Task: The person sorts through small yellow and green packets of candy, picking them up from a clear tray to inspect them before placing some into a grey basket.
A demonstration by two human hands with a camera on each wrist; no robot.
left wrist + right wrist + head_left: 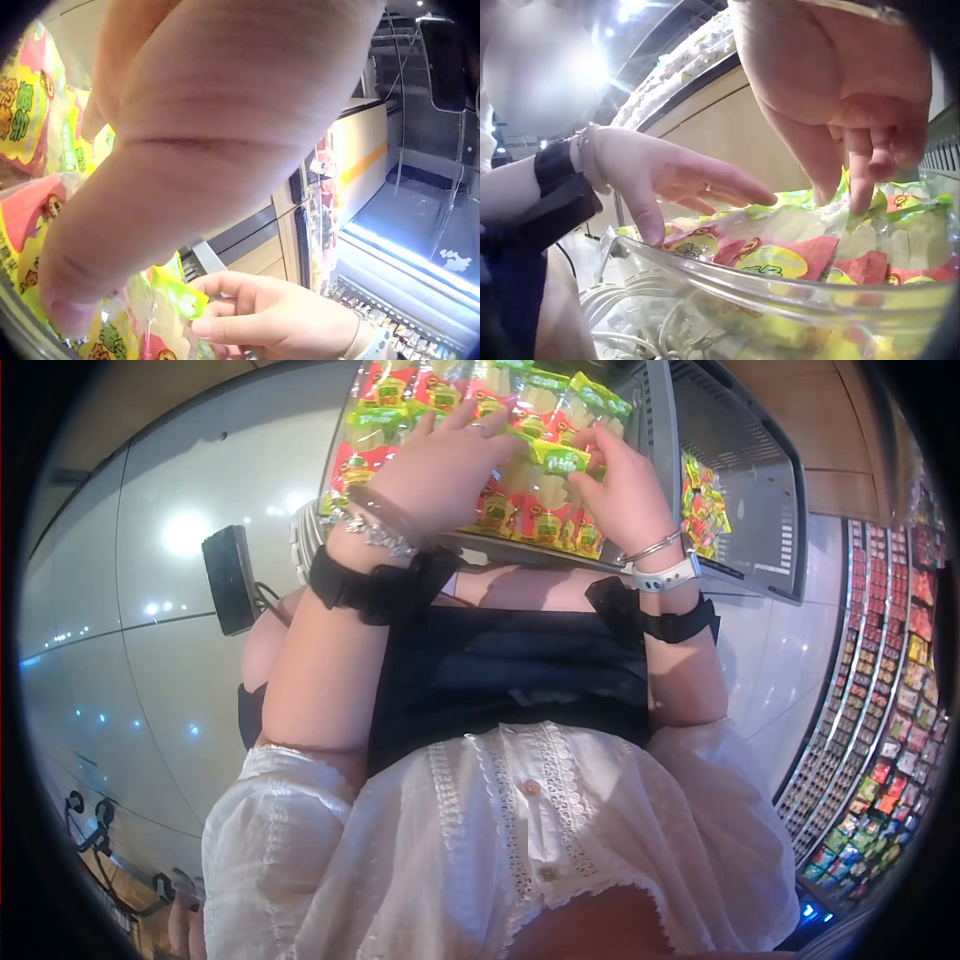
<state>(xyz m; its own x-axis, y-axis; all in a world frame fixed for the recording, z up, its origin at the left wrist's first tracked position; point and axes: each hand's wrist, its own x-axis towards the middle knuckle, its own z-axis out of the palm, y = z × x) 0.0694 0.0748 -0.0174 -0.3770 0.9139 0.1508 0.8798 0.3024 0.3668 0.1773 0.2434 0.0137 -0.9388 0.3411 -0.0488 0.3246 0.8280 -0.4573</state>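
Rows of snack packets point(550, 495), red and yellow with clear middles and green tops, stand packed in a clear-walled bin point(780, 289). My left hand point(430, 475) spreads over the left part of the rows, fingers extended and a ring on one finger. In the right wrist view the left hand point(667, 169) has its thumb by the bin's rim. To the right, my right hand point(630, 490) pinches the green top of one packet point(560, 458) between thumb and fingers. The left wrist view also shows the right hand point(285, 315) at that green top point(184, 296).
A grey crate point(745, 485) with more packets point(705, 505) stands on the right. Shelves of small goods point(880, 740) curve along the far right. A black box-like object point(230, 580) lies on the tiled floor point(170, 690) at left.
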